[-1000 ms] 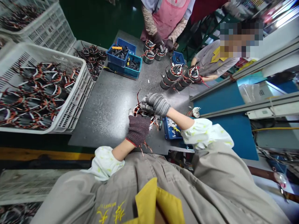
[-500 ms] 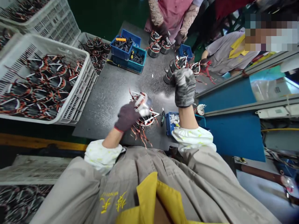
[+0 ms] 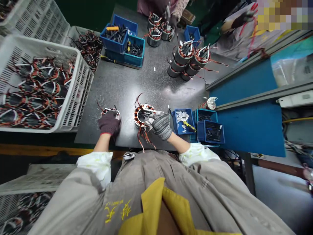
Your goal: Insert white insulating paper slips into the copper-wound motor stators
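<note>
My left hand (image 3: 109,124), in a dark purple glove, is closed over a wound motor stator (image 3: 118,114) on the left part of the metal table; the glove hides most of it. Directly before me a second stator (image 3: 137,115) stands with its ring of copper windings facing up. Its loose orange-brown leads (image 3: 144,138) hang toward me over the table's near edge. My right hand (image 3: 161,125), in a grey striped glove, grips this stator's right rim, with fingertips at its opening beside a white sleeve.
Stacked stators (image 3: 183,57) stand at the back right. Blue bins (image 3: 184,130) with white pieces and dark sleeves sit right; more bins (image 3: 113,49) stand back left. A white crate (image 3: 80,71) of stators borders the table's left. A co-worker's gloved hand (image 3: 173,24) touches stators at the far end.
My left hand has moved left, away from the middle stator, and now covers a separate one. My right hand has come down from the stacked stators to the middle one.
</note>
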Available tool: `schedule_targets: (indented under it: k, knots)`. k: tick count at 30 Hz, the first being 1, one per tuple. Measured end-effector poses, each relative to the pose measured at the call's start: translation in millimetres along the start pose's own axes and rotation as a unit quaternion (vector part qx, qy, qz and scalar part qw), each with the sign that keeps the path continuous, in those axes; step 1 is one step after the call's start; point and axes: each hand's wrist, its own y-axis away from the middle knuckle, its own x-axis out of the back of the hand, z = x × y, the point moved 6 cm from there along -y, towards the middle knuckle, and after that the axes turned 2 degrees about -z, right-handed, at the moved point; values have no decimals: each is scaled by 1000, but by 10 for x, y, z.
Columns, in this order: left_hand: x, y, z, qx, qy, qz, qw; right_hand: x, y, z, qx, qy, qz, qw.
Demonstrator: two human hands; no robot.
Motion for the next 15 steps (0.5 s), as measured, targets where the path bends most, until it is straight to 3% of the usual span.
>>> schedule_targets:
  k: [2, 4, 6, 8, 12, 15]
  knots:
    - [266, 47, 352, -33, -4, 37, 999, -59, 53, 82, -83, -51, 103, 990]
    - [449, 65, 870, -130, -47, 39, 990, -100, 99, 172, -147, -98, 186, 967]
    - [480, 34, 1322, -197, -107, -4, 975, -118, 110, 234, -176, -129, 221, 950]
    - [419, -30, 1602, -224, -157, -58, 960, -113, 94, 257, -182, -153, 214, 947]
    - [279, -94, 1713, -215, -211, -125, 945, -81, 89, 233, -207, -235, 188, 931]
    - [264, -70, 1676, -196, -212, -132, 948, -86, 125, 228, -256, -349, 202, 879]
